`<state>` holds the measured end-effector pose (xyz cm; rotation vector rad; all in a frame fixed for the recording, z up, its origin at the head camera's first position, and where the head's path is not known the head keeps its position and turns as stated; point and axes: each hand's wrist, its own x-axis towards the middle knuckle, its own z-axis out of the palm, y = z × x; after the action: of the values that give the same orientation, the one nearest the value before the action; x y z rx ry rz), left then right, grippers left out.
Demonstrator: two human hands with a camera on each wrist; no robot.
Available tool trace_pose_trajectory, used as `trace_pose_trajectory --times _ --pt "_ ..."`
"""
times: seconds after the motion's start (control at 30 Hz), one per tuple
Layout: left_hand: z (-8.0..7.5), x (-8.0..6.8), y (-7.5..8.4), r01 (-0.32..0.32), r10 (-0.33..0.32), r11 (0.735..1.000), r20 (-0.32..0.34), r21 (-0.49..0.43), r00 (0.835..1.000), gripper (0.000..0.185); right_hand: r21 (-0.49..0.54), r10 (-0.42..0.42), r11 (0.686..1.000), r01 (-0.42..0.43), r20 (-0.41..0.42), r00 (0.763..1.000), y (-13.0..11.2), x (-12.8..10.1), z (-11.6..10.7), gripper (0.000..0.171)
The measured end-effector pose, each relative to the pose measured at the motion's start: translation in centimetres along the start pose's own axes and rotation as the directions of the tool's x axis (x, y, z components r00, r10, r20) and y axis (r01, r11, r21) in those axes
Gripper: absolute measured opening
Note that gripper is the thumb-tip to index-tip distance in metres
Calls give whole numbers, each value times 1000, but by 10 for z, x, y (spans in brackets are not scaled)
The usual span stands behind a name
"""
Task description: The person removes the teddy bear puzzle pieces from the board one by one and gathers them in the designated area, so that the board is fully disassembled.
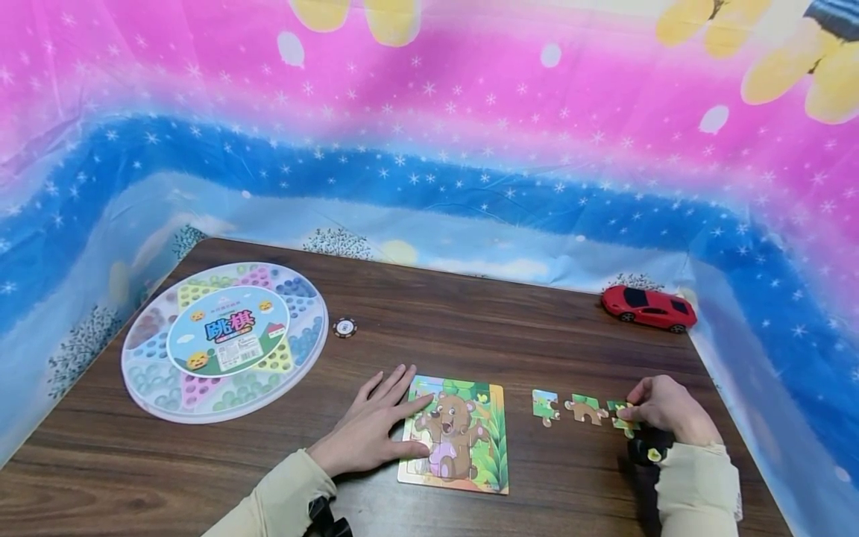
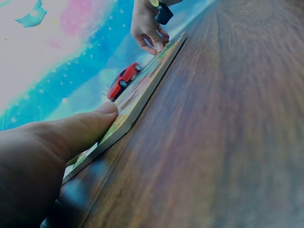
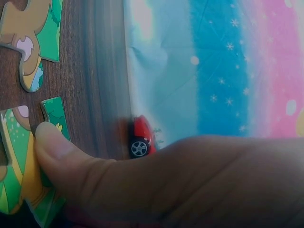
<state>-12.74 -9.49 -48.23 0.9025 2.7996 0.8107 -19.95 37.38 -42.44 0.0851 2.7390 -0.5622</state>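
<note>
A bear jigsaw board [image 1: 463,440] lies flat on the wooden table [image 1: 470,328]. My left hand [image 1: 385,429] rests on its left edge with straight, spread fingers. In the left wrist view the thumb [image 2: 85,128] presses on the board's edge [image 2: 142,97]. Right of the board lie three loose pieces in a row. My right hand [image 1: 627,412] pinches the rightmost, a green and yellow puzzle piece [image 1: 621,419], against the table. The right wrist view shows the thumb [image 3: 57,147] on that piece [image 3: 14,161], with a brown piece [image 3: 28,33] beside it.
A round Chinese checkers box [image 1: 224,341] sits at the back left, a small chip [image 1: 345,327] beside it. A red toy car [image 1: 648,306] stands at the back right corner. A pink and blue starry cloth [image 1: 429,149] walls the table on three sides.
</note>
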Motion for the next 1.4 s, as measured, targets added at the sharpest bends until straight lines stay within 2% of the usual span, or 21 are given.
trace_pose_trajectory --times 0.43,0.7,0.83,0.97,1.07,1.23,1.4 --pt "1 0 -1 -2 2 1000 -3 -1 1000 75 -3 6 1000 -6 12 1000 1 3 1 31" --pt "1 0 -2 5 -5 1000 -6 8 1000 76 15 30 999 -30 -11 999 -4 5 3 29" --pt "2 0 -1 12 -12 1000 -23 21 1000 85 10 26 1000 -26 -1 1000 -6 3 2 27" --pt "4 1 0 19 -18 1000 -56 20 998 100 0 -21 1000 21 36 999 -9 -2 -4 29" --pt "5 1 -1 18 -16 1000 -75 18 997 104 9 -66 998 65 28 997 -16 -8 -10 35" --pt "6 1 -1 17 -16 1000 -84 13 996 105 13 -116 993 117 -44 992 -35 -16 -16 47" --pt "6 1 -1 27 -27 1000 -87 1 996 108 32 -144 989 146 -44 989 -61 -25 -13 54"
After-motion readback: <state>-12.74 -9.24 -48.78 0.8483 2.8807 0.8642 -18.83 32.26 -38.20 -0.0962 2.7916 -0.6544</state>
